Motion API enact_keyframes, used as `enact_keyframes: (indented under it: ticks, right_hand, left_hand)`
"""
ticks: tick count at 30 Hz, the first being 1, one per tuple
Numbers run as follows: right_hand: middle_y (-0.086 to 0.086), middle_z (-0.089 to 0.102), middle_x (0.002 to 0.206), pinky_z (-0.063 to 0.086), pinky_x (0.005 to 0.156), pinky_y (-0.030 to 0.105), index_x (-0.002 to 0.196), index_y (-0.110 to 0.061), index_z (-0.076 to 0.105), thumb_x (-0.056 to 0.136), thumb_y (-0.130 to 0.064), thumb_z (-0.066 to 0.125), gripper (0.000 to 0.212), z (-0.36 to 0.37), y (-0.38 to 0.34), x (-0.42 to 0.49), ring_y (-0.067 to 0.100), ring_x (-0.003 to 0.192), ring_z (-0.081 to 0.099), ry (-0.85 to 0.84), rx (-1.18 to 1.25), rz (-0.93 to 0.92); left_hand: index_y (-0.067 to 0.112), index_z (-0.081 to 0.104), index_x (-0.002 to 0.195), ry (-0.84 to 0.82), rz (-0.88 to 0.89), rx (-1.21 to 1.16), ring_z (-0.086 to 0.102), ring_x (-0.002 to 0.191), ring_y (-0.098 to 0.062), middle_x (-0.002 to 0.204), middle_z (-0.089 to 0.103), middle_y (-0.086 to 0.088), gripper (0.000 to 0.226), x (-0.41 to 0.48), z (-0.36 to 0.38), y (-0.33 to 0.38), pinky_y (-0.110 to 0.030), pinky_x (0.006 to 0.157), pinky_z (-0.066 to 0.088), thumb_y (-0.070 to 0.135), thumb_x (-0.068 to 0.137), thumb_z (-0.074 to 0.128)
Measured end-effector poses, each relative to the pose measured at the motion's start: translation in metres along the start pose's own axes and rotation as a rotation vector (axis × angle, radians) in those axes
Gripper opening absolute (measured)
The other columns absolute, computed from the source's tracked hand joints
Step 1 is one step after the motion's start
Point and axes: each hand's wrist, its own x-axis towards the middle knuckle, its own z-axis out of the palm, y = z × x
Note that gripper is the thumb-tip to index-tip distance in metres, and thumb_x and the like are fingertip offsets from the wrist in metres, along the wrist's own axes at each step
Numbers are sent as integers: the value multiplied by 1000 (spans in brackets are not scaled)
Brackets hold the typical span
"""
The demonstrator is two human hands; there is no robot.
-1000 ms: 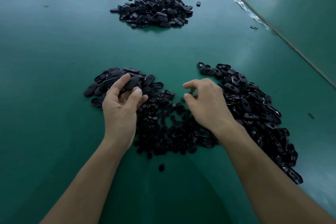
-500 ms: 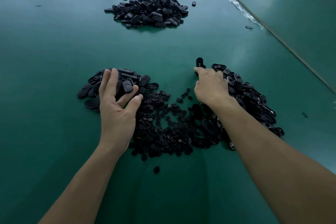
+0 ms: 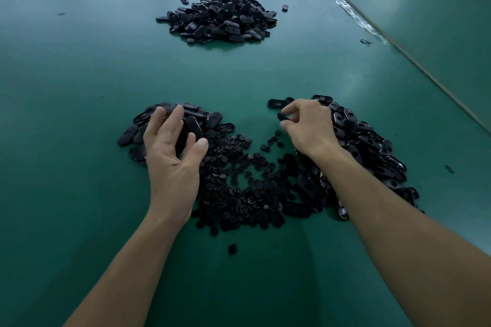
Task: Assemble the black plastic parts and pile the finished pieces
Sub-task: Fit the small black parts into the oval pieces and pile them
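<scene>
Moved: right hand point(image 3: 310, 127) has drawn back from the far tip of the right pile point(image 3: 372, 146); left hand point(image 3: 172, 162) stays over the left pile point(image 3: 212, 119).
Right fingers: thumb and forefinger pinch one black part point(image 3: 282, 116), held just above the green table point(image 3: 79, 74).
Left fingers: loosely spread on the oval pieces, gripping nothing (the thumb may be starting to close).
Round parts point(image 3: 239, 183): heaped between the hands.
Finished pile point(image 3: 220, 18): far side, well apart.
Risk: the pinch looks shallow, so the part could slip into lookalike pieces; the splayed left fingers might drag several ovals and mix the heaps.
</scene>
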Motion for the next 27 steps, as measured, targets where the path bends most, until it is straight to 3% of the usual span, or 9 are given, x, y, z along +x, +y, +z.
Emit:
enact_keyframes:
  ticks: [2, 4, 5, 9, 13, 18, 24, 27]
  right_hand:
    - [-6, 65, 87, 55, 89, 26, 107, -15, 72, 90, -14, 73, 17, 1, -5, -5, 10, 82, 63, 29, 94, -47]
    - [-13, 63, 80, 49, 73, 7, 103, -16, 74, 89, -14, 75, 14, 1, -15, -14, -2, 71, 59, 25, 199, -106]
    - [-14, 62, 78, 48, 67, 5, 101, -19, 74, 89, -13, 75, 13, 0, -20, -19, -1, 68, 59, -2, 261, -132]
    - [-4, 66, 85, 59, 65, 30, 104, -22, 75, 92, -10, 71, 17, -2, -39, -40, 18, 72, 73, -221, 510, -199]
    - [-2, 69, 91, 54, 71, 21, 115, -19, 73, 89, -3, 72, 30, 1, -47, -55, 21, 76, 72, -377, 590, -277]
    - [-1, 73, 95, 60, 85, 37, 109, -25, 72, 85, -6, 76, 30, 2, -46, -64, 23, 82, 73, -297, 644, -246]
    - [1, 76, 76, 51, 61, 19, 87, -21, 72, 89, -20, 75, 4, 5, -39, -69, 14, 69, 73, -315, 647, -137]
    - [2, 75, 78, 61, 76, 37, 87, -21, 71, 92, -20, 71, 6, 7, -38, -70, 17, 74, 72, -294, 650, -144]
  left_hand:
    - [32, 63, 120, -34, 23, 16, 56, 127, -6, 143, 49, 8, 43, -1, 0, 3, -22, 101, 49, -1, 92, 66]
    - [30, 67, 113, -66, 16, 8, 64, 113, -9, 124, 66, 3, 31, -2, 0, 5, -31, 98, 53, 10, 89, 70]
    - [28, 69, 110, -84, -1, -2, 67, 107, -12, 114, 70, 4, 26, -3, 1, 6, -36, 96, 55, 18, 87, 72]
    - [26, 70, 111, -130, -25, 3, 70, 102, -17, 105, 74, 1, 32, -5, 1, 8, -39, 92, 57, 35, 81, 74]
    - [24, 70, 109, -198, -9, 46, 72, 91, -12, 97, 77, 3, 24, -7, 4, 10, -23, 82, 56, 25, 86, 76]
    - [22, 74, 100, -177, -12, 32, 71, 74, -11, 84, 77, 0, 13, -7, 4, 9, -20, 70, 56, 14, 88, 73]
    - [22, 77, 98, -167, -31, -10, 74, 77, -15, 88, 78, -3, 14, -7, 5, 9, -20, 72, 56, 12, 90, 71]
    - [23, 77, 100, -186, -27, -6, 76, 81, -20, 92, 78, -4, 15, -7, 5, 10, -22, 73, 57, 12, 94, 68]
